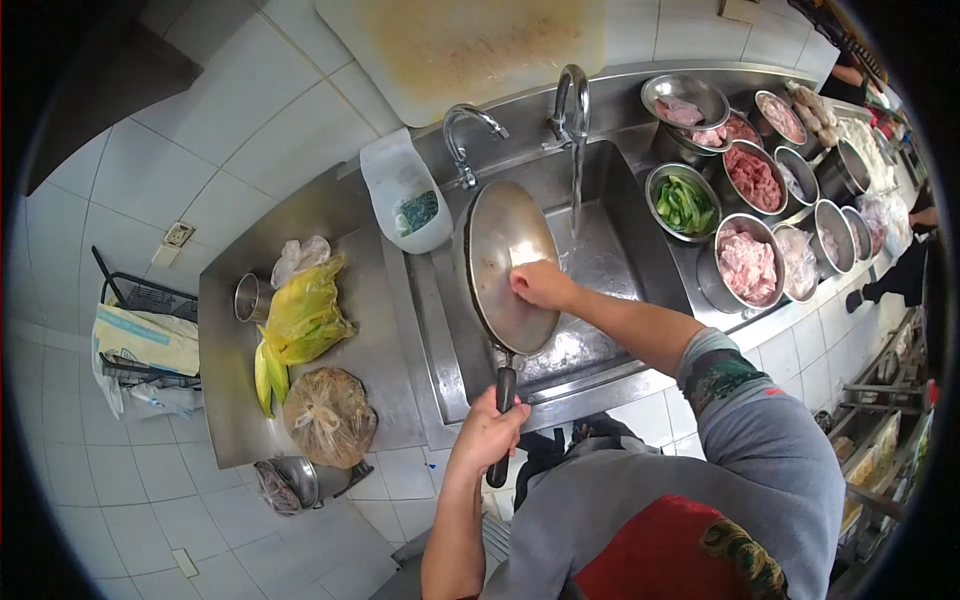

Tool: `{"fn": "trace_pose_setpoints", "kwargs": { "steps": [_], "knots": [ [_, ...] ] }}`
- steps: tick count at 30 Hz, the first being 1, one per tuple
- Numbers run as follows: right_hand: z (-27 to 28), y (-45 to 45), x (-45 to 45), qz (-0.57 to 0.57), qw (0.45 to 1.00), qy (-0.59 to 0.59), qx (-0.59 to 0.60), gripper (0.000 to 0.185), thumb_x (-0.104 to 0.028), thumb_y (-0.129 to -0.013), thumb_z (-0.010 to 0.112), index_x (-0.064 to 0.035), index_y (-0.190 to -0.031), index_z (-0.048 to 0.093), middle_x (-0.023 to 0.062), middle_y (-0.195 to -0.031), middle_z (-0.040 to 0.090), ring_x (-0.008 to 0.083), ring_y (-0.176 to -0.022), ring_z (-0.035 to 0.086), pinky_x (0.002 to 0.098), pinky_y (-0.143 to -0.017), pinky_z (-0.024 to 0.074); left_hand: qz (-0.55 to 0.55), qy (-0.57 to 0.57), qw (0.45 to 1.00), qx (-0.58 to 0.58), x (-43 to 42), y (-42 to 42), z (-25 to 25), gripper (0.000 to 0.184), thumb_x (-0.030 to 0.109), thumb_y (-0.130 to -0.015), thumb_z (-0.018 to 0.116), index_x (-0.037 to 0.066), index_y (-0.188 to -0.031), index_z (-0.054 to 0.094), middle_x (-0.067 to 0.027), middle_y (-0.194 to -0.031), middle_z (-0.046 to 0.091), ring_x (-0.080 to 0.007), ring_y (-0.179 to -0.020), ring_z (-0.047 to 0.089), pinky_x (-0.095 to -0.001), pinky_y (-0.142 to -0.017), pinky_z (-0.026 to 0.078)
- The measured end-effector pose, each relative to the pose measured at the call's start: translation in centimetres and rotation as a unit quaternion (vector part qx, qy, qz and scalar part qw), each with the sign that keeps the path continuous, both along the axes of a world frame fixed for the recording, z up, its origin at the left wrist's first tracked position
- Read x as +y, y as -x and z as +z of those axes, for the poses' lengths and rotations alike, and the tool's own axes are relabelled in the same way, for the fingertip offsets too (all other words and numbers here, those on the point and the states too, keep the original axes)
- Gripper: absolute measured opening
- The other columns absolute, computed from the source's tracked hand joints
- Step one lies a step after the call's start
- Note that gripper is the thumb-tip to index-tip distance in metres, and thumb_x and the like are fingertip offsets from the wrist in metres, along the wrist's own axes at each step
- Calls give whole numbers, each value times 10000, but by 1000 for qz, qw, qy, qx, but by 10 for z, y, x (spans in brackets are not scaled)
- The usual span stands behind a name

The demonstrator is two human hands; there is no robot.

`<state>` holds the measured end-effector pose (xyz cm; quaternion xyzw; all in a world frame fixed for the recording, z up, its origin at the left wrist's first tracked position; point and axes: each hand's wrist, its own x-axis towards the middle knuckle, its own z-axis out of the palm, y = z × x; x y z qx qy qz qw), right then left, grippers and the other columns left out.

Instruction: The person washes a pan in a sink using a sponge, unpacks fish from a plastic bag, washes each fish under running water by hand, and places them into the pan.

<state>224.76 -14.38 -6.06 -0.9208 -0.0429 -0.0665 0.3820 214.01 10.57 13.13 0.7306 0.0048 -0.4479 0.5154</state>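
A metal frying pan [500, 235] is tilted on its side over the left part of the steel sink [625, 310]. My left hand [487, 435] is wrapped around its black handle [506, 385]. My right hand [545, 286] is closed in a fist against the pan's inner surface; whatever it may hold is hidden. Water runs from the right faucet [574, 100] into the sink, just right of the pan. Behind the pan stands the left faucet [465, 145], with no water seen coming out.
Left of the sink are a white plastic container [385, 175] with a green scouring pad, a yellow bag of corn [308, 315] and a tied brown bag [330, 415]. Metal bowls of meat [750, 265] and green vegetables [685, 205] crowd the right counter. Another person's leg [895, 285] shows far right.
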Motion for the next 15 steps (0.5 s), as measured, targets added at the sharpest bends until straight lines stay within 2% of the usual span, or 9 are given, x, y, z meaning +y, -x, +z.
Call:
{"fn": "trace_pose_setpoints", "kwargs": {
  "steps": [4, 7, 10, 11, 14, 15],
  "knots": [
    [11, 3, -10, -66, 997, -24, 35, 129, -159, -844, 577, -53, -803, 638, 147, -828, 675, 332, -805, 653, 427, -735, 505, -15, 4, 1000, -7, -3, 0, -10, 179, 118, -872, 642, 38, -928, 491, -8, -599, 487, -103, -441, 472, -289, -404, 411],
    [13, 17, -5, -9, 999, -33, -11, 141, -167, -847, 580, -48, -802, 642, 155, -810, 675, 340, -783, 655, 440, -717, 505, -19, 10, 1000, -5, -11, 1, -11, 184, 126, -872, 642, 38, -927, 490, -8, -599, 486, -105, -445, 473, -290, -406, 413],
    [11, 9, -28, -124, 992, -17, 19, 136, -168, -845, 584, -57, -817, 658, 165, -805, 674, 352, -782, 655, 443, -716, 507, -29, 17, 999, 3, -19, 0, -16, 187, 134, -876, 639, 39, -933, 488, -6, -600, 484, -106, -450, 476, -292, -406, 413],
    [9, 10, -29, -85, 995, 29, 42, 139, -173, -847, 578, -66, -817, 662, 168, -820, 676, 361, -785, 656, 442, -715, 510, -33, 14, 999, 6, -23, 1, -14, 187, 137, -879, 638, 40, -935, 488, -5, -603, 484, -105, -452, 476, -291, -406, 413],
    [15, 28, -31, -33, 998, 10, 53, 175, -186, -852, 557, -59, -802, 667, 206, -860, 673, 387, -821, 654, 479, -741, 507, -41, 25, 999, 13, -31, -1, -20, 187, 141, -883, 637, 45, -942, 487, 0, -618, 488, -95, -464, 473, -290, -411, 413],
    [-9, 19, -43, -68, 996, 56, 24, 212, -179, -868, 529, -39, -782, 662, 214, -881, 678, 395, -817, 656, 493, -749, 509, -37, 31, 999, 22, -33, 0, -23, 180, 136, -884, 634, 47, -942, 488, 1, -619, 487, -92, -465, 470, -289, -412, 412]
  ]
}}
